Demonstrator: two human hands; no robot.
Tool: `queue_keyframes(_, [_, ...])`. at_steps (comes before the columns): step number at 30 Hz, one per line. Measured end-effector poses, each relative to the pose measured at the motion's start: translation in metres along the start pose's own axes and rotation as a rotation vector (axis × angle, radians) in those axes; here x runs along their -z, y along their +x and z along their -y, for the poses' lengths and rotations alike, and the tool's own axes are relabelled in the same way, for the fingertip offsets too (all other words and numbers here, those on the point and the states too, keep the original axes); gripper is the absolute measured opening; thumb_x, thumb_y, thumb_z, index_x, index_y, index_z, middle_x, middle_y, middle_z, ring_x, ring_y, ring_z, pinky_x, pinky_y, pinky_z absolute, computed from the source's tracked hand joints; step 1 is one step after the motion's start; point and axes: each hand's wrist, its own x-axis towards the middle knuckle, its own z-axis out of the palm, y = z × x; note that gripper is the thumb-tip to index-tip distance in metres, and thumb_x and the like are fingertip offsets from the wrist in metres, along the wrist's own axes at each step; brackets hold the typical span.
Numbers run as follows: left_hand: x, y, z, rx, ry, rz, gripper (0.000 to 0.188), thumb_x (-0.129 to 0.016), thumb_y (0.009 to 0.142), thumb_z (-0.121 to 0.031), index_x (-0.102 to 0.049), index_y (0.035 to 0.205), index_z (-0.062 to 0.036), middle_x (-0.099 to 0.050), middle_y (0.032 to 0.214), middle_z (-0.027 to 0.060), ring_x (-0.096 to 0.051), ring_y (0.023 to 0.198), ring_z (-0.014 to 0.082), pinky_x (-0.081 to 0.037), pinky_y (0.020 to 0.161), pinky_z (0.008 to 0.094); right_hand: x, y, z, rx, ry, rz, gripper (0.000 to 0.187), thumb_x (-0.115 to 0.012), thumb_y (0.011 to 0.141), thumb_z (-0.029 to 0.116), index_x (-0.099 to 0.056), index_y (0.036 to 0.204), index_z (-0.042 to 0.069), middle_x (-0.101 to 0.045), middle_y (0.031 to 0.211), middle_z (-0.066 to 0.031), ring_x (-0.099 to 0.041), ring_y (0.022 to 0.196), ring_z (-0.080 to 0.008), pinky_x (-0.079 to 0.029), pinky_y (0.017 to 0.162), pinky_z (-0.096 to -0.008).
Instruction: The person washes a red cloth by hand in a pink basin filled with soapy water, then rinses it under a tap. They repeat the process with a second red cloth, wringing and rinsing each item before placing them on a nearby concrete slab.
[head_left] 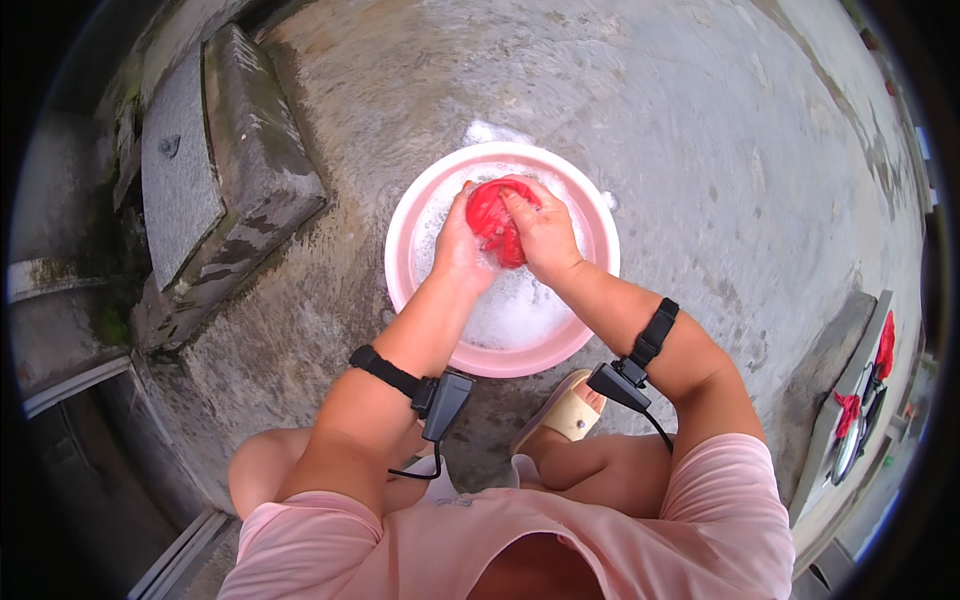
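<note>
Both my hands are over a pink basin (402, 232) with a white rim, which holds sudsy water (510, 315). Between them is a wet, bunched-up red cloth (492, 212); what kind of cloth or garment it is cannot be made out. My left hand (458, 243) grips it from the left side, its fingers partly hidden behind the cloth. On the other side my right hand (548, 235) is closed on it, with the thumb pressed on top. Some suds cling to the lower part of the cloth.
The basin stands on a wet concrete floor (690, 180), with foam (492, 132) spilled behind it. A stone block (255, 150) rises at the left. My sandalled foot (568, 408) is close to the basin's near side. Red cloths (886, 345) lie at the far right.
</note>
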Motion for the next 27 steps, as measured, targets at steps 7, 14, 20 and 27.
queue_keyframes(7, [-0.015, 0.01, 0.029, -0.773, 1.058, -0.107, 0.022, -0.061, 0.077, -0.022, -0.065, 0.083, -0.0015, -0.064, 0.07, 0.0187, -0.065, 0.064, 0.0293, -0.051, 0.061, 0.0395, 0.029, 0.002, 0.013, -0.539, 0.215, -0.227, 0.03, -0.046, 0.096, 0.028, -0.058, 0.11, 0.004, -0.06, 0.103, -0.0131, -0.063, 0.088, -0.0259, -0.054, 0.074, -0.0449])
queue_keyframes(14, [-0.015, 0.007, 0.024, -0.428, 1.165, -0.007, 0.04, -0.058, 0.081, -0.04, -0.063, 0.08, -0.0003, -0.064, 0.079, 0.0249, -0.064, 0.076, 0.0401, -0.05, 0.068, 0.0468, 0.026, 0.001, 0.046, -0.854, -0.227, -0.24, 0.04, -0.035, 0.099, 0.035, -0.05, 0.121, 0.006, -0.06, 0.114, -0.0144, -0.065, 0.095, -0.0281, -0.056, 0.074, -0.0448])
queue_keyframes(20, [0.003, 0.039, -0.152, -0.216, 0.871, 0.044, 0.058, -0.05, 0.089, -0.054, -0.069, 0.088, 0.0012, -0.069, 0.086, 0.0148, -0.065, 0.077, 0.0227, -0.05, 0.072, 0.0354, -0.12, 0.058, 0.115, -0.719, -0.176, 0.089, 0.039, -0.033, 0.101, 0.042, -0.04, 0.128, 0.014, -0.058, 0.115, -0.0154, -0.066, 0.092, -0.0308, -0.059, 0.067, -0.0444])
queue_keyframes(27, [0.131, -0.065, -0.43, -0.386, 0.783, -0.157, 0.056, -0.044, 0.093, -0.055, -0.063, 0.107, -0.0047, -0.066, 0.097, 0.0137, -0.068, 0.08, 0.0226, -0.056, 0.063, 0.0376, -0.363, 0.107, 0.101, -0.333, 0.29, 0.719, 0.045, -0.051, 0.097, 0.038, -0.037, 0.132, 0.013, -0.051, 0.131, -0.014, -0.056, 0.117, -0.031, -0.05, 0.091, -0.0521])
